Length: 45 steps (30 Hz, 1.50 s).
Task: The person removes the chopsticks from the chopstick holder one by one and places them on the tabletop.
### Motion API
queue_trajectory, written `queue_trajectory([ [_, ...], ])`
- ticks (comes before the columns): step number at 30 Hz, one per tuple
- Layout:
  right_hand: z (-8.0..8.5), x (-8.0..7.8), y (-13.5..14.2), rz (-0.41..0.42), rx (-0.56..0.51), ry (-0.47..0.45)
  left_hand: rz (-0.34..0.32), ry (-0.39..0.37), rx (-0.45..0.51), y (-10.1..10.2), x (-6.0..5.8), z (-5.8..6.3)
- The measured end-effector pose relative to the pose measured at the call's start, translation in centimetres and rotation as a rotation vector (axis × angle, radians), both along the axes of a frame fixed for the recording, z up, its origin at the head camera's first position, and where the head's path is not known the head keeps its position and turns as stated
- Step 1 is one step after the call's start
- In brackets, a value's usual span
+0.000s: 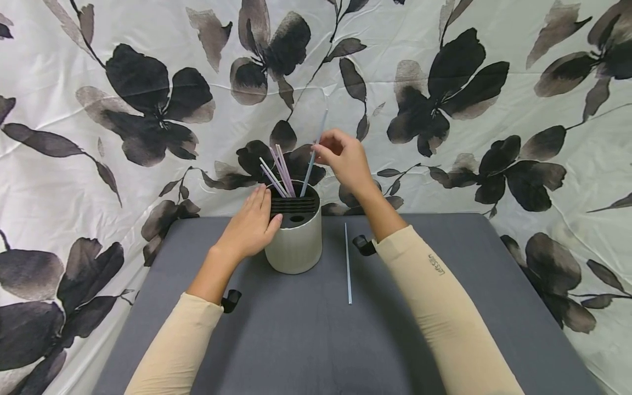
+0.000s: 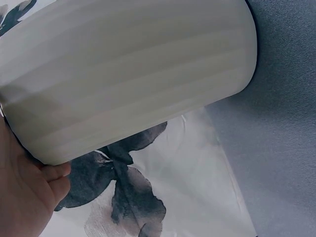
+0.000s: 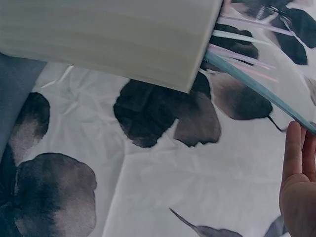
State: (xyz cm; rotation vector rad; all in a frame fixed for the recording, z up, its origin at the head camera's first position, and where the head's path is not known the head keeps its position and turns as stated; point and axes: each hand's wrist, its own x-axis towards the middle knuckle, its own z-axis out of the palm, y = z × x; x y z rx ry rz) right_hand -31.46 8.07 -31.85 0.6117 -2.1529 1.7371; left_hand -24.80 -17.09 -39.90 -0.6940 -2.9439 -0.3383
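Note:
A round off-white holder with a black slotted insert stands on the table. Several thin straw-like sticks, pink, purple and white, lean in its back section. My left hand rests on the holder's left side, fingers extended along the rim and thumb at the front edge. Above the holder's back right, my right hand pinches a blue straw-like stick between thumb and fingers. That stick's lower end is inside the holder. In the right wrist view the blue stick slants from the opening to the fingertips.
Another light blue stick lies on the grey table, right of the holder and near the right forearm. Behind the table's back edge hangs a white cloth with dark flowers. Black straps show at both wrists.

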Motion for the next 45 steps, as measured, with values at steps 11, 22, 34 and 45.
queue_trajectory([
  [11,1.9,1.1,3.4,-0.026,-0.183,0.037,-0.005,0.001,0.003,-0.1,-0.1,0.1],
  [22,0.8,1.7,7.1,-0.124,-0.14,0.01,-0.002,-0.008,0.006,0.1,0.0,0.2],
  [34,-5.0,2.0,11.0,-0.191,-0.018,-0.095,0.003,-0.006,0.001,0.1,0.1,0.2],
  [45,-12.0,1.8,13.5,-0.157,0.011,-0.282,0.004,0.004,-0.004,0.1,0.1,0.1],
])
